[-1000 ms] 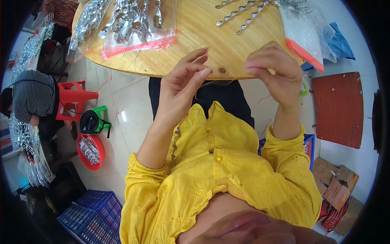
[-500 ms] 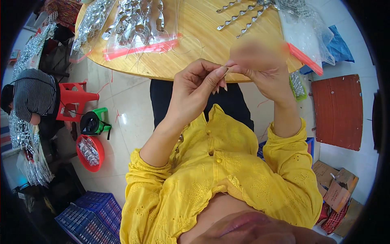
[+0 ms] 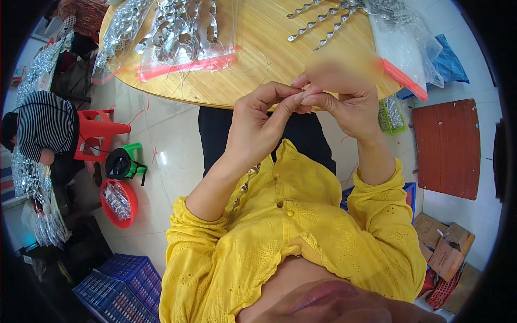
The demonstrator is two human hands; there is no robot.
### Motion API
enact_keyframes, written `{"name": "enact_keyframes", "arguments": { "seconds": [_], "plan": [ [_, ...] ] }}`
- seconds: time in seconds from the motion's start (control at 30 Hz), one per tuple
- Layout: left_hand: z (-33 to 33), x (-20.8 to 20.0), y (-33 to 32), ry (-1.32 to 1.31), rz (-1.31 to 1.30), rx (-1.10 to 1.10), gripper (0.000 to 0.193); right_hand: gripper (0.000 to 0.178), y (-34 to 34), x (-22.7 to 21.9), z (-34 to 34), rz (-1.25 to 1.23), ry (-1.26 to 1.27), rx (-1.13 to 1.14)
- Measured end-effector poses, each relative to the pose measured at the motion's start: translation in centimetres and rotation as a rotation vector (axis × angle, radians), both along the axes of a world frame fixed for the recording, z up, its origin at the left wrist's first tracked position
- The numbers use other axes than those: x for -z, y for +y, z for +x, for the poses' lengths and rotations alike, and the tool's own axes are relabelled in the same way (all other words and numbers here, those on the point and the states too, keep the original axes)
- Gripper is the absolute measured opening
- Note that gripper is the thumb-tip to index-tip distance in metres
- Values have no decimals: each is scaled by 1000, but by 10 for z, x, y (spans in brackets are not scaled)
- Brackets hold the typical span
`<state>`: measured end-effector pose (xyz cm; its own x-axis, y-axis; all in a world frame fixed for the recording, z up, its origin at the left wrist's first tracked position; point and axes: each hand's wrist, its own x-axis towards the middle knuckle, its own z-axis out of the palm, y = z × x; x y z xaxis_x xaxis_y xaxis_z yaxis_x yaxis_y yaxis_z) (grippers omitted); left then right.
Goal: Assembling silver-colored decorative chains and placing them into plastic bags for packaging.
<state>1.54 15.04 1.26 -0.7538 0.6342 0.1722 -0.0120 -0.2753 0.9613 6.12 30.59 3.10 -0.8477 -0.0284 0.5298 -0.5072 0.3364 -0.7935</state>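
Above my lap, at the table's near edge, my left hand and my right hand meet fingertip to fingertip. Both are closed in a pinch. Whatever lies between the fingers is too small and covered to make out. Part of the right hand's far side is blurred. Beside my left forearm, a silver twisted spiral strip hangs in front of the yellow shirt; its upper end is hidden. Ahead on the wooden table lie more silver spirals with thin loops of string, on a clear bag with a red strip.
Loose spirals and a plastic bag lie at the table's far right. A green basket stands below. On the left are a person in stripes, a red stool, a red basin and blue crates.
My fingertips have drawn together, covering the thin strand that showed between them. The left hand has turned slightly, and more of the hanging silver spiral shows beside my forearm.
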Motion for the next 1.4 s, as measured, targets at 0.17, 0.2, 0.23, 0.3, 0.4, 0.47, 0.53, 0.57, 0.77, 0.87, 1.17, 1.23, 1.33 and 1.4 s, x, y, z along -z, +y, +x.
{"name": "enact_keyframes", "arguments": {
  "seconds": [0.17,0.2,0.23,0.3,0.4,0.47,0.53,0.57,0.77,0.87,1.17,1.23,1.33,1.4],
  "plan": [
    [-1,5,1,-66,51,55,14,8,-7,6,4,-221,21,-28],
    [-3,10,0,-141,75,119,14,8,-7,7,3,-221,20,-28],
    [-5,15,-2,-217,98,183,15,8,-6,8,1,-190,114,50],
    [-8,31,-8,-266,64,201,15,9,-2,11,-3,-158,208,132],
    [-6,36,-11,-433,258,215,15,14,4,23,-6,-106,230,317],
    [-5,38,-14,-522,480,174,18,23,0,38,-1,51,169,467],
    [-2,24,-12,-486,389,97,21,26,-7,50,8,53,216,405],
    [-2,20,-12,-445,297,11,24,29,-12,53,12,51,263,333],
    [8,38,-5,517,-115,-193,20,29,-26,36,25,151,197,153],
    [12,36,-7,292,-39,-126,16,23,-26,36,24,-18,123,207],
    [10,29,-9,-245,131,69,13,32,-28,56,32,-165,-180,88],
    [10,29,-9,-281,134,80,14,33,-30,58,33,-232,-168,36],
    [5,33,-17,-514,76,186,18,33,-29,50,32,-10,-74,160],
    [2,33,-23,-447,-32,336,22,20,-22,37,30,384,33,211]
  ]
}}
